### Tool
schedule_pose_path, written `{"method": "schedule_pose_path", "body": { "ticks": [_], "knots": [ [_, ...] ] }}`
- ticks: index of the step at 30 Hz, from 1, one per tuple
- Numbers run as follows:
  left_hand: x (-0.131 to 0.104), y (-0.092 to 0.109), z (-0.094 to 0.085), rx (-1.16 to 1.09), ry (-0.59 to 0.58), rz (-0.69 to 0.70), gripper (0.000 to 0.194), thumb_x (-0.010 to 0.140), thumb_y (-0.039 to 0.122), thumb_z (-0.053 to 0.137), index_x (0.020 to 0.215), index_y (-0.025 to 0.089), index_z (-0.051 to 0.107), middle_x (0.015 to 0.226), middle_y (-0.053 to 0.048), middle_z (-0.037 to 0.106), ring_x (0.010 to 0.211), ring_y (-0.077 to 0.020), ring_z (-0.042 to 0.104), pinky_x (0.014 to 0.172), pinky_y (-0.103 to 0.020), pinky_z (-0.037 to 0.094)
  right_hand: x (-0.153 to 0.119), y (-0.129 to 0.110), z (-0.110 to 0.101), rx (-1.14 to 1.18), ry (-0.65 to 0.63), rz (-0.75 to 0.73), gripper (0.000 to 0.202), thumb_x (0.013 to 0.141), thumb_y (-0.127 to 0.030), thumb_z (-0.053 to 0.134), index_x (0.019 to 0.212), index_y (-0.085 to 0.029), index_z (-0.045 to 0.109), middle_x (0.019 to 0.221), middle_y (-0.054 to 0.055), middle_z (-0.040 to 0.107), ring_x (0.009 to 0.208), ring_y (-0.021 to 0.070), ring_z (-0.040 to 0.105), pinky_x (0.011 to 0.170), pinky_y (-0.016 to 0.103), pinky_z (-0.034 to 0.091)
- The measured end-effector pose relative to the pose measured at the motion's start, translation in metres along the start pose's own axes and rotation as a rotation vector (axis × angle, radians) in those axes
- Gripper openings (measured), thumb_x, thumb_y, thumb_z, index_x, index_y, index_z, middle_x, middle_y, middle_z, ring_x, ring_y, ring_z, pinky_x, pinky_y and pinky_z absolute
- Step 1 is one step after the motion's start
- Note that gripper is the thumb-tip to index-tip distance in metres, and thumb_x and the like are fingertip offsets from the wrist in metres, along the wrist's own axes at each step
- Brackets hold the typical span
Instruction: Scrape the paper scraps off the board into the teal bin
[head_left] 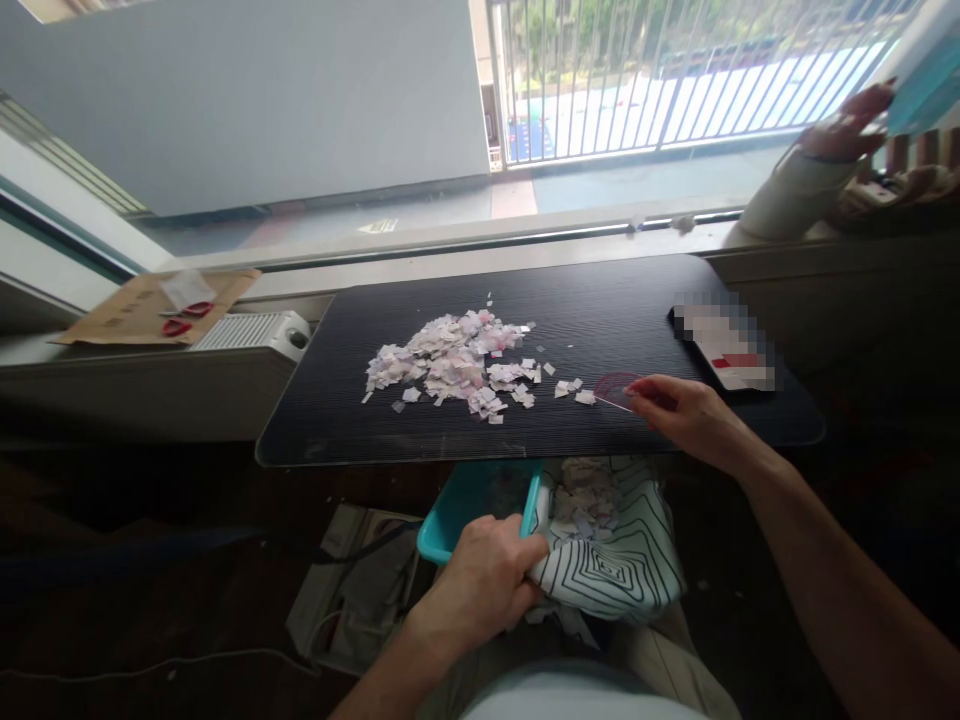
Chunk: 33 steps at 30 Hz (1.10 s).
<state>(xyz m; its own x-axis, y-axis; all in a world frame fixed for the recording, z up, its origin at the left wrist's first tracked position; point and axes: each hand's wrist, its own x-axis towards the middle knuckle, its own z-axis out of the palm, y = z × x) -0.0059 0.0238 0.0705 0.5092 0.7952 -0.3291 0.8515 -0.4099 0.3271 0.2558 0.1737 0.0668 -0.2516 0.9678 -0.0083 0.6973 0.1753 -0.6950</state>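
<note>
A heap of small paper scraps (pixel 457 360) lies on the black tabletop (pixel 600 300). Near its right end, my right hand (pixel 686 415) pinches a translucent red protractor (pixel 616 388), whose straight edge is low against the table beside a few loose scraps. Below the table's front edge, my left hand (pixel 491 565) is closed on the edge of a white cloth (pixel 611 575) with black line patterns. More scraps (pixel 589 495) rest on this cloth. A turquoise plastic bin (pixel 439 530) stands against my left hand; whether my fingers also grip its rim I cannot tell.
A phone-like object (pixel 724 345), partly blurred out, lies at the table's right. Red-handled scissors (pixel 187 318) rest on brown paper (pixel 112 310) by a white ridged box (pixel 255 332). A co-worker's arm (pixel 802 170) is at the upper right. A box (pixel 360 585) stands on the floor.
</note>
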Motion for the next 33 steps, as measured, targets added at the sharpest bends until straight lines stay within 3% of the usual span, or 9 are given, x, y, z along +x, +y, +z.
{"method": "schedule_pose_path", "body": {
  "ticks": [9,17,23,33],
  "knots": [
    [-0.002,-0.002,0.001,-0.029,-0.017,-0.019,0.003,0.078,0.023,0.06,0.079,0.021,0.058,0.078,-0.002,0.056,0.069,-0.019,0.053,0.064,-0.029,0.039,0.002,-0.003,-0.003,-0.026,0.084,0.011,0.027,0.081,-0.041,0.056,0.093,-0.02,0.068,0.079,0.004,0.071,0.062,0.0165,0.063,0.056,0.027,0.048],
    [-0.001,-0.002,0.002,-0.028,-0.021,-0.029,0.002,0.078,0.022,0.059,0.079,0.021,0.058,0.079,-0.002,0.056,0.071,-0.0195,0.052,0.065,-0.029,0.039,-0.005,-0.01,-0.001,0.031,-0.075,-0.059,0.031,0.082,-0.045,0.055,0.09,-0.019,0.069,0.074,0.003,0.07,0.059,0.014,0.06,0.054,0.024,0.046],
    [0.0,-0.001,0.001,-0.026,-0.032,-0.031,0.002,0.078,0.02,0.059,0.079,0.021,0.057,0.079,-0.003,0.057,0.071,-0.0202,0.053,0.064,-0.03,0.039,-0.006,-0.001,-0.005,-0.025,0.029,-0.022,0.027,0.081,-0.041,0.055,0.091,-0.02,0.068,0.074,0.004,0.07,0.06,0.0155,0.061,0.053,0.026,0.046],
    [-0.001,-0.003,0.003,-0.031,-0.019,-0.024,0.0,0.079,0.021,0.058,0.079,0.021,0.057,0.08,-0.002,0.057,0.07,-0.0192,0.052,0.064,-0.029,0.039,-0.01,-0.009,-0.003,-0.045,0.035,-0.036,0.028,0.083,-0.044,0.053,0.088,-0.021,0.068,0.07,0.002,0.069,0.057,0.0148,0.06,0.052,0.026,0.045]
  ]
}}
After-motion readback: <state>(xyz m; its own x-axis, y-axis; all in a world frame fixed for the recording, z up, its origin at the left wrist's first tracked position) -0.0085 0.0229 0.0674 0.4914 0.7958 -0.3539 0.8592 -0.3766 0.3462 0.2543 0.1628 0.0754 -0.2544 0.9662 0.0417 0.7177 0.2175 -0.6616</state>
